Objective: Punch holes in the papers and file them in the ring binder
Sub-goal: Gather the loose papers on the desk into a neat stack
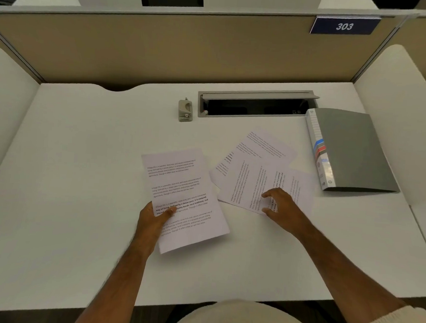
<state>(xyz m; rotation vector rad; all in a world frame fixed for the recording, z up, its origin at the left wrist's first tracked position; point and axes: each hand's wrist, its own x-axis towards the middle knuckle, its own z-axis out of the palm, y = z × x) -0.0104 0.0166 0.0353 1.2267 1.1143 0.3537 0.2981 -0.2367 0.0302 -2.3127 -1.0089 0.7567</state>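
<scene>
My left hand [154,219] grips a printed sheet [181,179] by its left edge, thumb on top, just above the white desk. My right hand [280,203] rests with fingers spread on the nearest sheet of a loose pile of printed papers [253,178] in the middle of the desk. Another sheet [265,145] of that pile fans out behind. A small grey hole punch [185,111] stands at the back centre. The grey ring binder [352,150] lies closed at the right, spine toward the papers.
A recessed cable tray [256,106] with its lid up sits at the back of the white desk [81,178]. Beige partition walls [164,51] and white side panels enclose the desk. A sign reads 303 [344,26].
</scene>
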